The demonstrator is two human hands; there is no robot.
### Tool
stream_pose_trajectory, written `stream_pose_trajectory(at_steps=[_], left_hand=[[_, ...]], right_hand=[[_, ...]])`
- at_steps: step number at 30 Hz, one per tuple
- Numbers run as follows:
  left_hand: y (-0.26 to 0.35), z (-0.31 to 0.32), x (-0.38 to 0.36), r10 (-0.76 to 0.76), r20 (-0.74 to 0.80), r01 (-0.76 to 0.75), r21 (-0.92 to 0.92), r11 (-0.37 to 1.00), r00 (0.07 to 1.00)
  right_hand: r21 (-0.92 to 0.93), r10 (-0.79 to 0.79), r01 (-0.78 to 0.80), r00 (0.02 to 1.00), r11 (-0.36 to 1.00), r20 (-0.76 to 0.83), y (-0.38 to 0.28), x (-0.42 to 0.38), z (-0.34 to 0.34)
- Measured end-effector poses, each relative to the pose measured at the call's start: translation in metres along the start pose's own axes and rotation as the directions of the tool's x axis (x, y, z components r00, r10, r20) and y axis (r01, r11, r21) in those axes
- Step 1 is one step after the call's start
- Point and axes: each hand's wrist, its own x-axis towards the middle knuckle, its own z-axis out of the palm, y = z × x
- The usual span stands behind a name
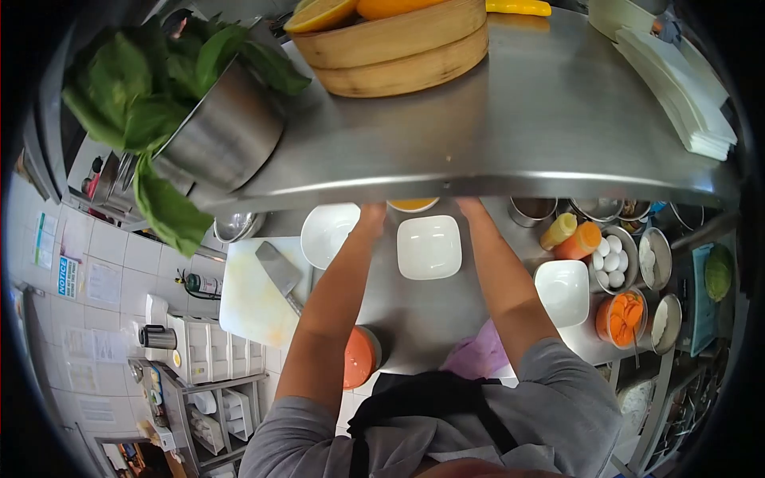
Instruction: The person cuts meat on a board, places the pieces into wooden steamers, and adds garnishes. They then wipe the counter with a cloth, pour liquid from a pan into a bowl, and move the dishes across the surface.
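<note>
Both my arms stretch forward under the steel shelf, whose edge hides most of each hand. A small part of my left hand shows beside a white bowl and near a bowl with yellow-orange contents. On the other side of that yellow-orange bowl is my right hand. The fingers of both hands are out of sight, so whatever they hold or touch cannot be made out. Between my forearms an empty white square bowl sits on the steel counter.
A cleaver lies on a white cutting board. At right are another white bowl, squeeze bottles, eggs and sliced carrots. The shelf overhead holds a bamboo steamer and a steel pot of greens.
</note>
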Motion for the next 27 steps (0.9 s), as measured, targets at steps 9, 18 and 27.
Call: stream_pose_trajectory(at_steps=[9, 18, 27], left_hand=[[-0.04, -0.004, 0.071, 0.035, 0.313, 0.054, -0.272, 0.961, 0.949], [-0.002, -0.007, 0.019, 0.169, 0.51, 0.016, -0.339, 0.941, 0.844], [0.069, -0.043, -0.131, 0.079, 0.456, 0.032, -0.23, 0.973, 0.887]], right_hand=[[-0.023, 0.02, -0.019, 0.999, 1.0, 0.043, 0.06, -0.006, -0.01], [0.009, -0.195, 0.195, 0.98, 0.981, -0.026, 0.0, 0.008, -0.001], [0.139, -0.015, -0.002, 0.993, 0.99, 0.118, -0.11, -0.118, -0.004]])
